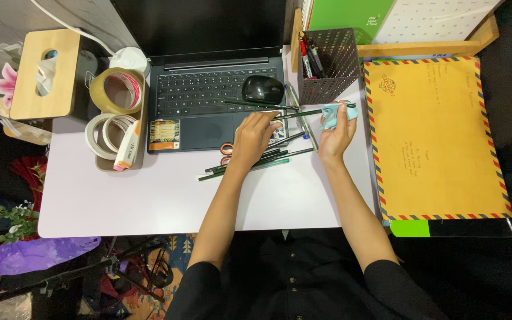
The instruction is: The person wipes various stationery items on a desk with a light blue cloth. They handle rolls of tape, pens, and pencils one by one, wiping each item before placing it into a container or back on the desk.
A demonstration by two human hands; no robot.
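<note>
Pencil (303, 114), judged light, stiff and slick, is pinched mid-shaft by left hand (255, 137) fingers; right hand (336, 131) fingers are curled around a soft blue cloth (330, 115)

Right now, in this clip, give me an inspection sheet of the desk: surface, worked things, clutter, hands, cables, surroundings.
Surface: pale lilac desk, crowded at the back.
Job's things: dark green pencil held by both hands, light blue cloth around it; more green pencils lying loose.
Clutter: black laptop, black mouse, tape rolls, mesh pen holder, yellow envelope.
Hands: left hand on the pencil; right hand grips the cloth.
Cables: white cable.
Surroundings: wooden tissue box, pink flower.
</note>
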